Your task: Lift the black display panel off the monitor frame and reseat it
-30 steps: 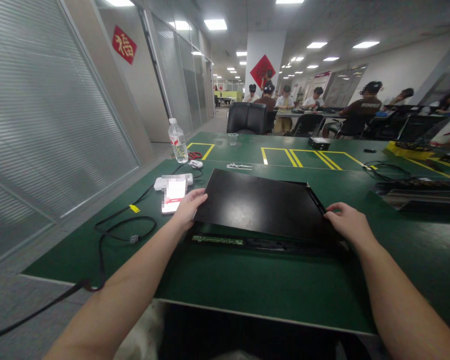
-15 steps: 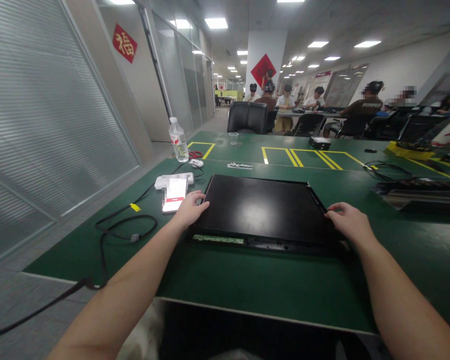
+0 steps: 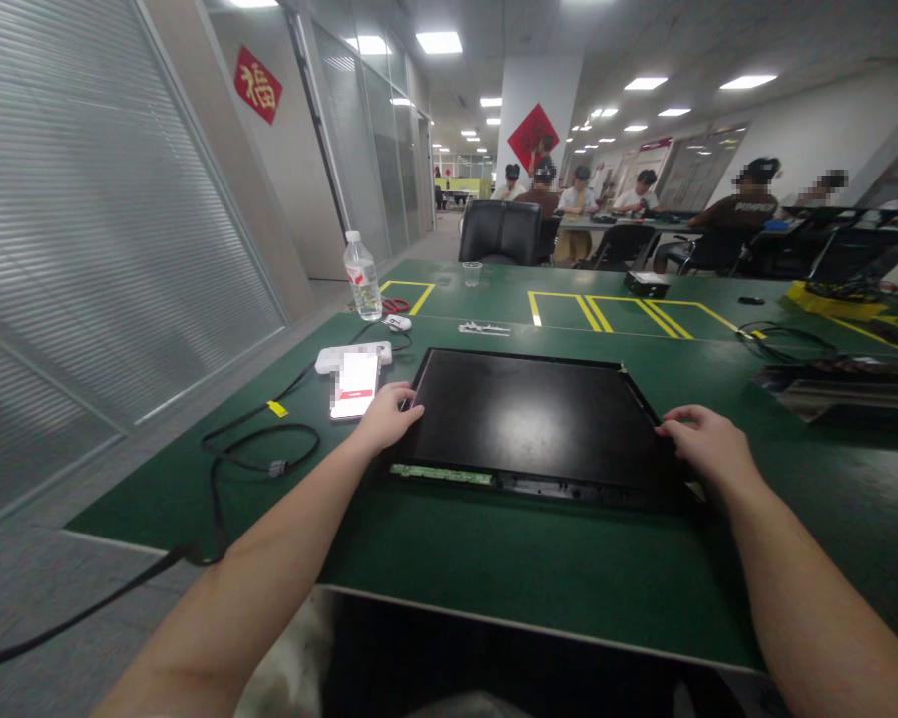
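Observation:
A black display panel (image 3: 524,419) lies face up on the green table, its glossy face reflecting light. A narrow green circuit board (image 3: 441,475) shows along its near edge, beside a dark strip. My left hand (image 3: 389,414) grips the panel's left edge, thumb on top and fingers along the side. At the opposite side, my right hand (image 3: 707,444) pinches the right edge between thumb and fingers. The undersides of both grips are hidden.
Left of the panel are a lit phone (image 3: 357,384), a white power strip (image 3: 329,359), a black cable (image 3: 217,489) and a water bottle (image 3: 363,279). Behind it lie a caliper (image 3: 484,328) and a plastic cup (image 3: 471,275). Dark panel parts (image 3: 845,389) lie right. People sit farther back.
The whole view has shifted slightly, so the scene appears a little farther right. Both hands stay on the panel's edges, and the panel stays flat on the table.

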The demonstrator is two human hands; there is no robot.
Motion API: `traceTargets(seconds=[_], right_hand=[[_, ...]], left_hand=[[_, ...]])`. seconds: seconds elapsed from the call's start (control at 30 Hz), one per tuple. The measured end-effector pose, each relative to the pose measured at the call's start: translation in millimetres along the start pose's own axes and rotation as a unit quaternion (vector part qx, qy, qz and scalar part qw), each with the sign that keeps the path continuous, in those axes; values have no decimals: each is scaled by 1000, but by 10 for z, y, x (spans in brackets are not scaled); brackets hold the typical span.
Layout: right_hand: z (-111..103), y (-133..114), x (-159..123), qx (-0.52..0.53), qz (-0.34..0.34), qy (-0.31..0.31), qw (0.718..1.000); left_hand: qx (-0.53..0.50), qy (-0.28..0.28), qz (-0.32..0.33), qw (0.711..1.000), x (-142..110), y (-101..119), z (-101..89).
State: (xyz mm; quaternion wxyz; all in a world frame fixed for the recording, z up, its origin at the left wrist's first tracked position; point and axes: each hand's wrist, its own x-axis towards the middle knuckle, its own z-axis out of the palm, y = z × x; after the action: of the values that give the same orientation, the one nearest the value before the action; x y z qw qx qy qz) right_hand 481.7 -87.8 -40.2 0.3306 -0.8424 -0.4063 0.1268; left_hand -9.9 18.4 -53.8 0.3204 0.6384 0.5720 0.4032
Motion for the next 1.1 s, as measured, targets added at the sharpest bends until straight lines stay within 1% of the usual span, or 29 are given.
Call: traceTargets(seconds=[0.1, 0.27, 0.5, 0.6, 0.8, 0.87, 0.93, 1.03, 1.1], right_hand=[[1, 13, 13, 3, 5, -3, 1000], [16, 57, 39, 16, -6, 9, 1000], [-36, -47, -40, 22, 23, -2, 999], [-47, -80, -65, 30, 21, 0, 999], [-19, -23, -31, 27, 12, 2, 1000], [-4, 13, -7, 27, 3, 4, 1000], [10, 42, 15, 28, -4, 7, 1000], [25, 59, 32, 28, -7, 8, 1000], [30, 58, 33, 24, -6, 6, 1000]], left_hand=[[-14, -1, -3, 1000, 3, -7, 4], [-14, 2, -3, 1000, 3, -11, 12], [-2, 1, 6, 1000, -2, -9, 10], [-10, 5, 4, 1000, 2, -20, 13], [-11, 11, 9, 1000, 16, -66, 20], [14, 10, 18, 1000, 19, -74, 20], [63, 0, 28, 998, 20, -71, 21], [150, -26, 38, 988, 17, -53, 24], [190, -35, 43, 980, 12, -39, 25]])
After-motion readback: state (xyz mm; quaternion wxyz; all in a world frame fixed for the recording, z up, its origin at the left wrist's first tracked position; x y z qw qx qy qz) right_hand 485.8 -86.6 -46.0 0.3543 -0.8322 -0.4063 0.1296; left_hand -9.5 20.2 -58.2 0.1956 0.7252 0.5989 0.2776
